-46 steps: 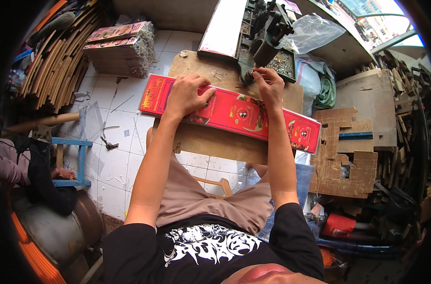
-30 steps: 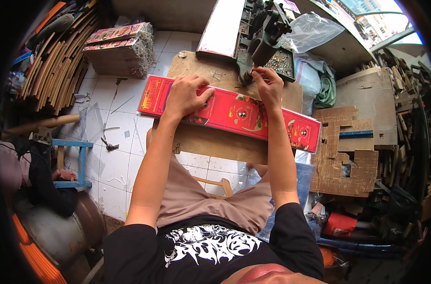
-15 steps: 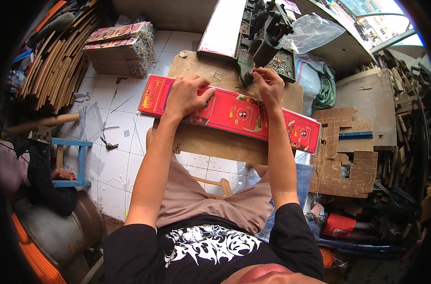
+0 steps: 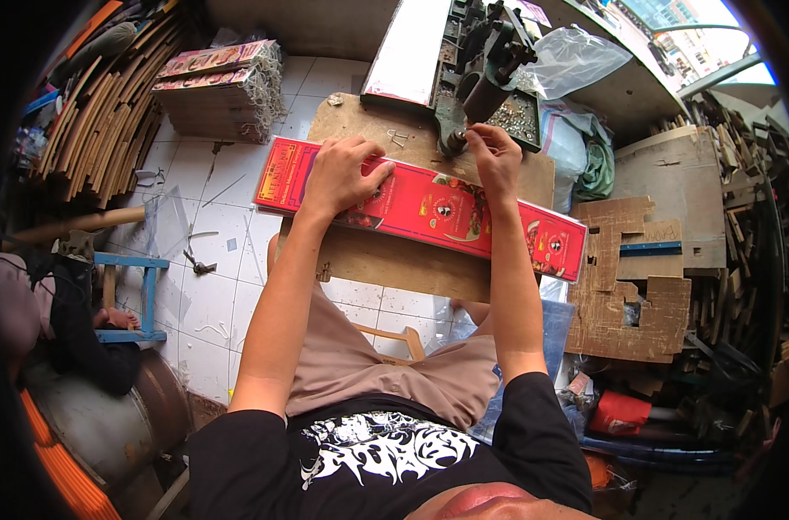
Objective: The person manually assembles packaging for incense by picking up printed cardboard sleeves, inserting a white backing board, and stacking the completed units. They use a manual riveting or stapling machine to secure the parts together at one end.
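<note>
A long red printed strip, seemingly a stack with a clear glossy edge, lies slantwise across a wooden board before me. My left hand is on its left half, fingers bent at the far edge and thumb on the printed face. Beyond the strip, my right hand is closed in a pinch beside the lower die of a dark metal hand press. Whatever is between those fingertips is too small to make out. Thin white wire pieces lie on the board near the press.
A tray of small metal eyelets stands right of the press. Stacked printed panels with strings sit on the tiled floor at far left. A cut brown board lies at right. A person's foot shows by a blue stool.
My right hand has shifted very slightly right, its fingertips a little away from the lower die. The left hand and the red strip stay in place.
</note>
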{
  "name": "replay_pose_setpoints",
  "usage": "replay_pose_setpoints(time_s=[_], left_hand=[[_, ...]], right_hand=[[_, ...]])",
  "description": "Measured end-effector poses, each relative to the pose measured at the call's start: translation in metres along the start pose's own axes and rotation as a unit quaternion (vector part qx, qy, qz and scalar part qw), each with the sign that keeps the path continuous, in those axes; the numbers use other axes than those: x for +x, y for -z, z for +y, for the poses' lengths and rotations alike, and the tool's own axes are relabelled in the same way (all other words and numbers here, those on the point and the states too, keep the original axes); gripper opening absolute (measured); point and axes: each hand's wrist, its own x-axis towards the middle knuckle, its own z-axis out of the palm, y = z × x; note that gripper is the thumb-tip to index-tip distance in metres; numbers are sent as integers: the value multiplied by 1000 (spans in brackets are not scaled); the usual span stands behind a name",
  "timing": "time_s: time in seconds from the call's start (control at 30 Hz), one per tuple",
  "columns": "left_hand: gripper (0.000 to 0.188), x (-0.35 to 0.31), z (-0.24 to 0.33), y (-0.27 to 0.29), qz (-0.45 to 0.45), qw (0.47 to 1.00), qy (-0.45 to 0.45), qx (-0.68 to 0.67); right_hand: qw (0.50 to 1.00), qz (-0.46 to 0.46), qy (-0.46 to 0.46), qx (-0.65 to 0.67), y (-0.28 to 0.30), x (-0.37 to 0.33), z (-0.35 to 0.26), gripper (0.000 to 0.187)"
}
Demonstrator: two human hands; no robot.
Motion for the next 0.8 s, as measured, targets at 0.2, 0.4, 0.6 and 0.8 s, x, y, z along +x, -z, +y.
replay_pose_setpoints(time_s=[0.2, 0.4, 0.6, 0.8], left_hand=[[29, 0, 1, 0, 4, 1000, 4, 1], [28, 0, 0, -1, 4, 1000, 5, -3], [28, -1, 0, -1, 9, 1000, -1, -8], [28, 0, 1, -1, 5, 1000, 5, -14]], right_hand=[[996, 43, -73, 41, 10, 4, 11, 17], [978, 170, -79, 89, 14, 8, 3, 18], [941, 332, 60, -38, 13, 6, -18, 17], [930, 307, -12, -202, 18, 18, 1, 26]])
